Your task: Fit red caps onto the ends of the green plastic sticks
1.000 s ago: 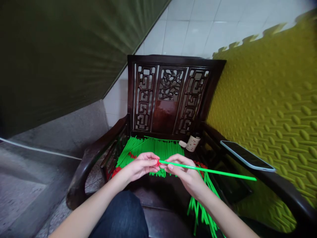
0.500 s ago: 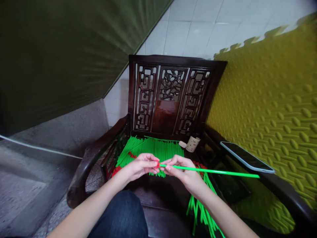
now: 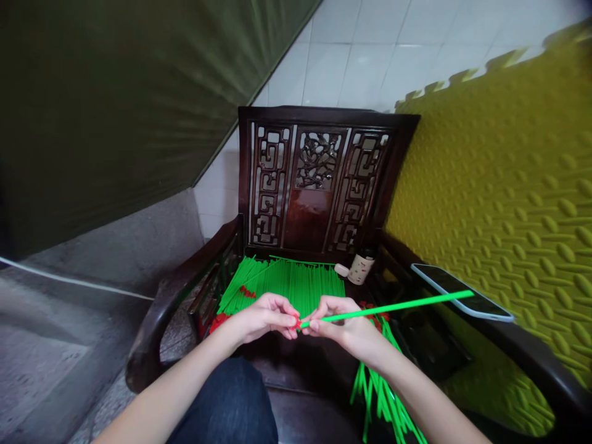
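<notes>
My left hand [image 3: 266, 317] pinches a small red piece [image 3: 297, 322] at the near end of a long green stick [image 3: 398, 306]. My right hand [image 3: 340, 324] grips that same stick just beside the red piece, fingers closed round it. The stick slants up to the right, its far tip over the phone [image 3: 462, 291]. Both hands hover above the seat of a dark carved wooden armchair [image 3: 319, 179]. A flat pile of several green sticks [image 3: 296, 280] lies on the seat behind my hands. Another bunch of green sticks [image 3: 379, 394] with red tips lies under my right forearm.
A phone rests on the chair's right armrest [image 3: 531, 357]. A small patterned bottle [image 3: 359, 266] stands at the seat's back right corner. Red pieces [image 3: 217, 319] lie at the seat's left edge. A yellow foam mat [image 3: 509, 185] stands to the right, dark green cloth [image 3: 115, 92] to the left.
The stick's far end has swung upward, from pointing slightly down to slanting up over the phone. My hands have closed in a little on the red piece.
</notes>
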`<act>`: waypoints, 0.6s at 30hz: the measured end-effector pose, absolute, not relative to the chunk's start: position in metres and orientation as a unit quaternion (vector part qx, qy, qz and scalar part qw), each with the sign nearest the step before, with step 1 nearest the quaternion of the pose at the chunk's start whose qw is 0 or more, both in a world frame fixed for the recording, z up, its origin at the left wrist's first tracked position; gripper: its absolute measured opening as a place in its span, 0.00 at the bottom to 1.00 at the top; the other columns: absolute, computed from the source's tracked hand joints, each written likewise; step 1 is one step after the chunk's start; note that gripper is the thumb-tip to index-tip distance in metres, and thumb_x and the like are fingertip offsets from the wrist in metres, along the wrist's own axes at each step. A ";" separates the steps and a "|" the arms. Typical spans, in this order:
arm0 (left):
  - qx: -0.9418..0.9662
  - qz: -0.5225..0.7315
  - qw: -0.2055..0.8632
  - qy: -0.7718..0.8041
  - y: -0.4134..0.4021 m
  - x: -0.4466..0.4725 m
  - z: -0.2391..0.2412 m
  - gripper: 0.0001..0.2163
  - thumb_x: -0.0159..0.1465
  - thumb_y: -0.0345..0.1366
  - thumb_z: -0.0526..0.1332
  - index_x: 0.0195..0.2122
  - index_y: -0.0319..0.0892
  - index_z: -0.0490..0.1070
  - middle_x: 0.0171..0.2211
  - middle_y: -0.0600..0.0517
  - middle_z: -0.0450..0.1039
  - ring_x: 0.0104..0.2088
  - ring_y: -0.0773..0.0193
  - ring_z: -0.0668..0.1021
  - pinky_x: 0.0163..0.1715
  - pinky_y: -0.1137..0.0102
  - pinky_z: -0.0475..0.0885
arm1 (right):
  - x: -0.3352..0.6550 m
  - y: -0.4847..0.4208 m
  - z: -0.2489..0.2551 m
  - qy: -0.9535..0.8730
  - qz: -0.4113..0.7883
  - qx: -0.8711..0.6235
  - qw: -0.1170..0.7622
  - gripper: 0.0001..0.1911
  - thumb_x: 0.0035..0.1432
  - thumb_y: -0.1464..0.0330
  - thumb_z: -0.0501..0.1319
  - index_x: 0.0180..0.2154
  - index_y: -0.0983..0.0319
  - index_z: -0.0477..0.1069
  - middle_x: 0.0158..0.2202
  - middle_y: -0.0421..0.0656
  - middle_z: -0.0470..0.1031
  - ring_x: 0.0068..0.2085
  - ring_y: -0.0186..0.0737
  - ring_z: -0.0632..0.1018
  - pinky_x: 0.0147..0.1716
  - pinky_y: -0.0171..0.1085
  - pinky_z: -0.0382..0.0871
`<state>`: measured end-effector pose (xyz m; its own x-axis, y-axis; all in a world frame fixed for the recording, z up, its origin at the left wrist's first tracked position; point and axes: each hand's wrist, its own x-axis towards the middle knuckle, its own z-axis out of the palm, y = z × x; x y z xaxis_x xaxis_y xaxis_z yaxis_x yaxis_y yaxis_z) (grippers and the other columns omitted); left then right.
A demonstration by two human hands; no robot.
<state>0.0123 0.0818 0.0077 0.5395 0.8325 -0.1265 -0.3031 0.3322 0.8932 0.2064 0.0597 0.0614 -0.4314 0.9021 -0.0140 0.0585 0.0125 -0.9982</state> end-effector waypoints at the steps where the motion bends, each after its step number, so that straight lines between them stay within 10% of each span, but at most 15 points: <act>1: 0.444 0.374 0.755 0.304 0.082 0.012 0.007 0.13 0.42 0.33 0.74 0.26 0.34 0.74 0.21 0.50 0.76 0.22 0.64 0.79 0.25 0.72 0.74 | 0.206 0.060 0.061 -0.611 0.582 -0.395 0.363 0.16 0.41 0.62 0.71 0.20 0.63 0.68 0.25 0.45 0.80 0.30 0.43 0.81 0.33 0.40 0.76; 18: 0.489 0.456 0.674 0.316 0.082 0.013 0.010 0.11 0.44 0.35 0.73 0.23 0.35 0.74 0.24 0.50 0.77 0.25 0.63 0.79 0.28 0.70 0.74 | 0.193 0.057 0.039 -0.426 0.646 -0.394 0.495 0.16 0.37 0.64 0.74 0.23 0.63 0.70 0.26 0.42 0.80 0.31 0.40 0.81 0.36 0.39 0.76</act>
<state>0.0130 0.0823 0.0096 0.3858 0.9224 0.0202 -0.3051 0.1069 0.9463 0.1933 0.0567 0.0386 -0.1990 0.9761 -0.0870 -0.3048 -0.1460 -0.9412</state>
